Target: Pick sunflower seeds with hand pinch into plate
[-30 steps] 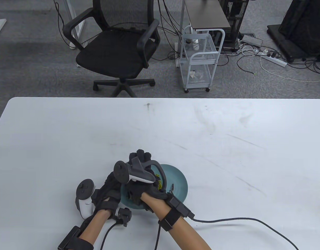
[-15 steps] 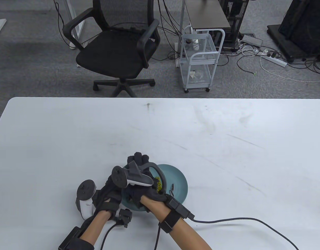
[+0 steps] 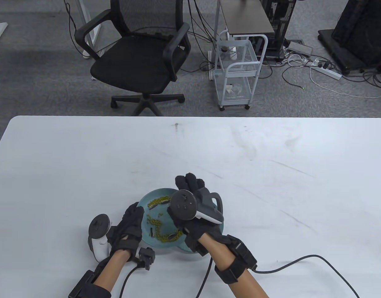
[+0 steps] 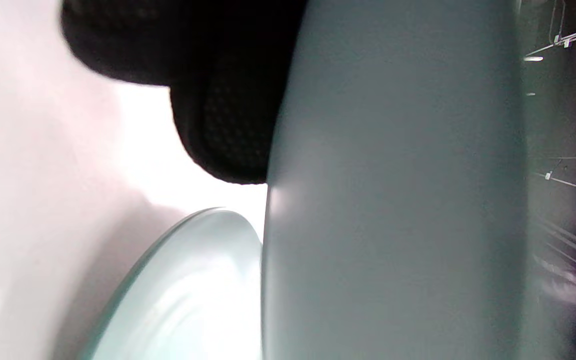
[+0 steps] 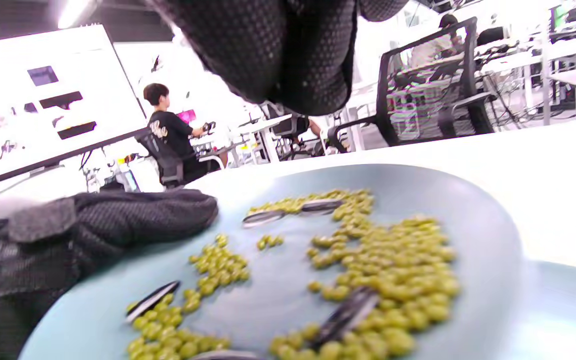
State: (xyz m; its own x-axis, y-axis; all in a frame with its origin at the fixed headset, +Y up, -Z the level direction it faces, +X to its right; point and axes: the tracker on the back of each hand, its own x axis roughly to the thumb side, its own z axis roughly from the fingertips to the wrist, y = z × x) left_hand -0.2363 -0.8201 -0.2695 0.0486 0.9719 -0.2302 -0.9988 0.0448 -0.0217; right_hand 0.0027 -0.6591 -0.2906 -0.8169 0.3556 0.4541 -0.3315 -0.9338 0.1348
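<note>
— Where are the sunflower seeds (image 5: 348, 312)?
— In the tilted blue bowl (image 3: 147, 198), mixed with green beans (image 3: 158, 223). My left hand (image 3: 130, 228) holds its rim.
— And your right hand (image 3: 193, 214)?
— Above a blue plate (image 5: 568, 310), fingers curled; I can't tell what's inside.

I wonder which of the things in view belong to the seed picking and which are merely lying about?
Part of the job:
- sunflower seeds, mixed with green beans
- teal dish holding them
- second plate beside it
- left hand, gripping the dish rim
- right hand, over the dishes

Lying about:
- office chair
- white trolley
- power strip
</note>
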